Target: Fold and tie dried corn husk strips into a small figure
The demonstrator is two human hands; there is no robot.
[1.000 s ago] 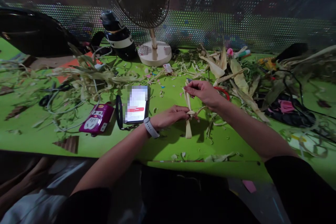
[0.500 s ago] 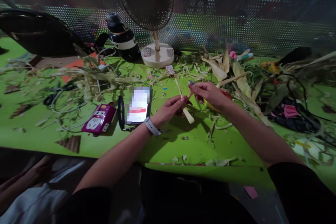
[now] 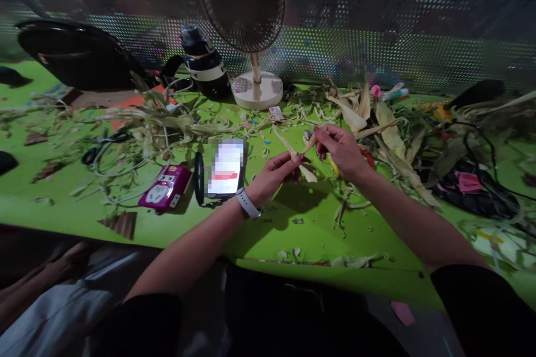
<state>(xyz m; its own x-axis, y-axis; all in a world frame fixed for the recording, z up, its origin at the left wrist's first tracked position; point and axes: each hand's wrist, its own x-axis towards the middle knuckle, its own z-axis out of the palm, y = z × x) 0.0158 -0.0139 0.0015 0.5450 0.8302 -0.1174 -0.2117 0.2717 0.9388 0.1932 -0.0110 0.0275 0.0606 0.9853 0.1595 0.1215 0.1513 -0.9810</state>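
Above the green table, my left hand (image 3: pixel 274 177) is closed in a pinch on a pale corn husk piece (image 3: pixel 309 173), whose flared end sticks out below the thumb. A thin pale length of it rises up and to the left. My right hand (image 3: pixel 340 152) pinches a narrow strand of husk (image 3: pixel 309 145) that runs across to my left thumb. A small grey-blue bit shows by the right fingertips; its kind cannot be made out. Red and yellow objects lie partly hidden behind the right hand.
Left of my hands are a lit phone (image 3: pixel 229 164) and a purple power strip (image 3: pixel 165 188). A fan (image 3: pixel 257 93) and a dark bottle (image 3: pixel 209 72) stand at the back. Heaped corn husks (image 3: pixel 389 128) lie right. Another person's arm (image 3: pixel 50 276) shows lower left.
My right hand has drawn away to the right from my left, and more of the husk strand shows between them. The flared piece has tilted. The whole view has shifted slightly.
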